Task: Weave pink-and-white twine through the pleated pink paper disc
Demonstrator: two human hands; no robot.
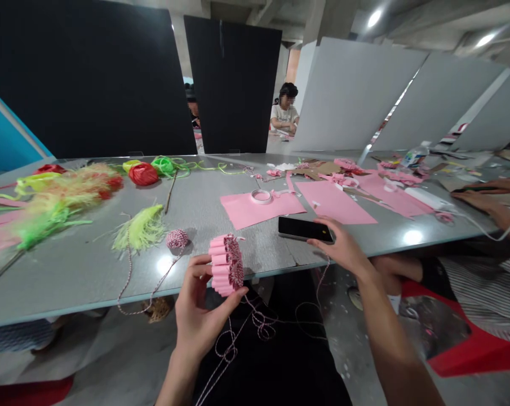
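My left hand point(194, 307) grips a pleated pink paper bundle point(226, 265) wound with pink-and-white twine, just off the table's near edge. Twine point(233, 342) hangs in loops below it and runs up to a small twine ball point(177, 239) on the table. My right hand point(338, 246) rests its fingers on the right end of a black smartphone point(305, 229), which lies on the grey table point(85, 270). Behind the phone are a pink paper sheet point(258, 210) and a white tape roll point(261, 195).
A yellow-green feather tuft point(140, 230), red and green raffia bundles, and more feathers lie to the left. Pink sheets and cardboard scraps cover the right side. A co-worker's hands point(487, 194) rest at the right edge. Black and white partitions stand beyond.
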